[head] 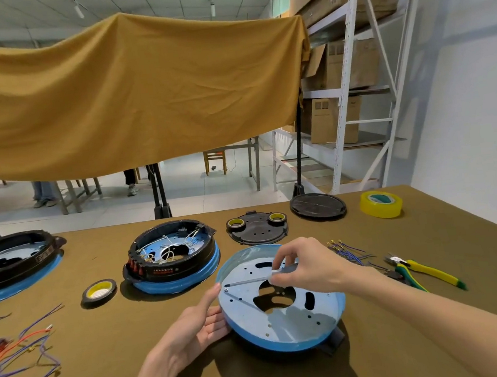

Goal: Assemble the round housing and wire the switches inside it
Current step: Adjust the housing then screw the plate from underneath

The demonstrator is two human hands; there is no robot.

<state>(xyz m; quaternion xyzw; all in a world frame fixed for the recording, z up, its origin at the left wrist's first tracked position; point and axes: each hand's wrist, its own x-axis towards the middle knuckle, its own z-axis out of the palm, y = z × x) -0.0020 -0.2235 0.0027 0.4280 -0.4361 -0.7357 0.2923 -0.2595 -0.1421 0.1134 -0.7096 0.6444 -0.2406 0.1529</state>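
Two hands at the blue pan (286, 322): left hand (194, 326) flat against its rim, right hand (308, 269) pinching a screwdriver (250, 280).

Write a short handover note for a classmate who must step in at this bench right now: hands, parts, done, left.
Left hand: open, steadying the blue pan at its left rim.
Right hand: grips a screwdriver, tip at a screw near the pan's left edge.
Done: a wired housing sits behind.
Left: fit a ring and wire switches in this pan; loose wires lie at left, cutters at right.
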